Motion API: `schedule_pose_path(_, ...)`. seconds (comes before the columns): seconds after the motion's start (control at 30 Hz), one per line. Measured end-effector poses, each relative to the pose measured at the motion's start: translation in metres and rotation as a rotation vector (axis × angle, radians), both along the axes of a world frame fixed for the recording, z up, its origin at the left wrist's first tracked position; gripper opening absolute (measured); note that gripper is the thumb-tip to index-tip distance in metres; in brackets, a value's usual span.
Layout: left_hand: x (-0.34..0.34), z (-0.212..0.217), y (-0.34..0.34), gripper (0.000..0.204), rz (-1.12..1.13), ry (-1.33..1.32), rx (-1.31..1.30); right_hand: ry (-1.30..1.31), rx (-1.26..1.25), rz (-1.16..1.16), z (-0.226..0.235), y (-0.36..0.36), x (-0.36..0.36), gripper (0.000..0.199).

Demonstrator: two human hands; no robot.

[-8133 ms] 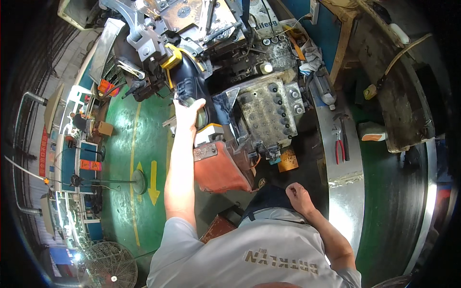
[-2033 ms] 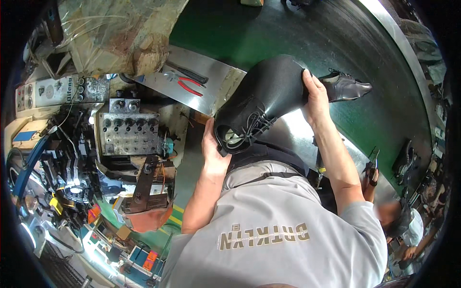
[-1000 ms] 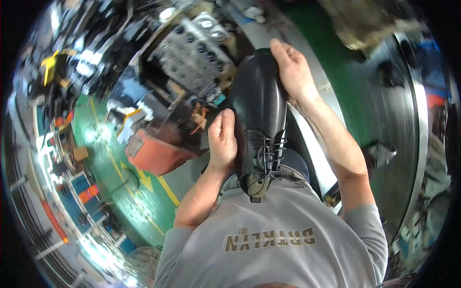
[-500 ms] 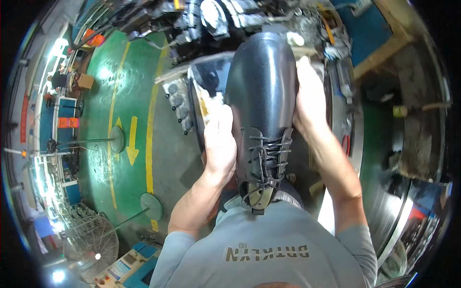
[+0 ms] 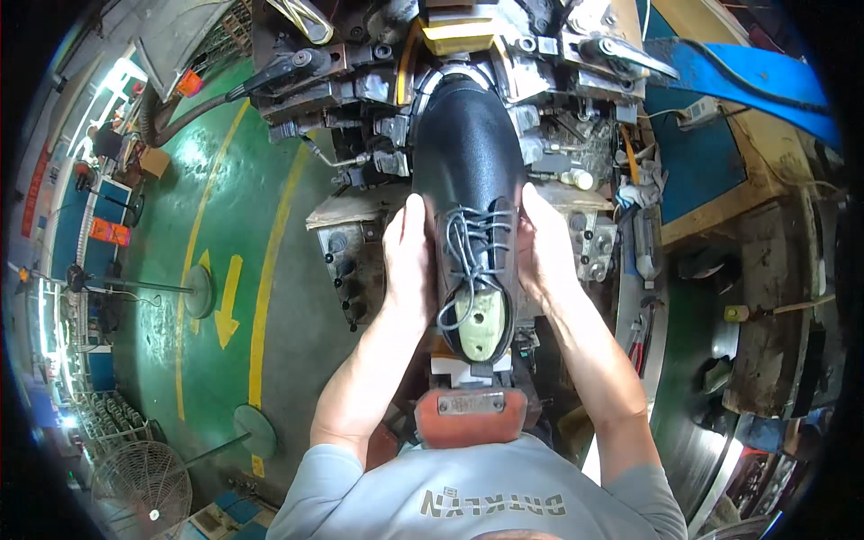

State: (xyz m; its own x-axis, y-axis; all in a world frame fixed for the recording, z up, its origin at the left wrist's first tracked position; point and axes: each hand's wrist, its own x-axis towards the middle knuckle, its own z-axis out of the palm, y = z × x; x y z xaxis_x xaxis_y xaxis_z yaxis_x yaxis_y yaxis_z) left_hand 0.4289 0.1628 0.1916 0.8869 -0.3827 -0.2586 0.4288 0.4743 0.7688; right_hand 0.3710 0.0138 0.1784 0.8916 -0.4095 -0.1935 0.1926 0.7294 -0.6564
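A black leather lace-up shoe [image 5: 466,148] points away from me, its toe up against the curved metal jaws of a machine [image 5: 454,72]. Inside its opening shows a pale green shoe last [image 5: 479,322] with two holes on top. Loose dark laces [image 5: 468,241] cross the front and hang to the left. My left hand [image 5: 409,261] is closed along the shoe's left side, thumb pointing forward. On the opposite side, my right hand [image 5: 544,247] grips it the same way. The undersides of both hands and the sole are hidden.
Behind the heel stands a red machine pad [image 5: 470,418], close to my body. Metal levers [image 5: 297,63] and clamps flank the jaws. A panel of knobs [image 5: 340,265] sits to the left, another to the right. Farther left are a green floor [image 5: 216,180] and a fan [image 5: 139,486].
Both hands have brought the shoe lower and away from me, to the machine's jaws. The head view has shifted, so more of the machine and the red pad now show.
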Motion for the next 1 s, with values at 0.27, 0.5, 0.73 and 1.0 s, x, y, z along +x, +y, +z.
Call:
schedule_pose_path(0.27,0.042,-0.028,-0.017,0.03,0.031,-0.044,-0.019,-0.013,0.101,-0.009,-0.018,-0.007,0.043,0.02)
schedule_pose_path(0.5,0.042,-0.014,-0.021,0.029,0.03,-0.038,-0.015,0.021,0.097,-0.019,-0.008,-0.003,0.044,0.021)
schedule_pose_path(0.73,0.042,-0.009,-0.017,0.032,0.024,-0.023,0.038,0.022,0.154,0.01,0.002,-0.001,0.042,0.022)
schedule_pose_path(1.0,0.051,-0.032,-0.023,0.037,0.098,0.005,0.1,0.037,0.174,-0.066,-0.025,-0.002,0.053,0.03)
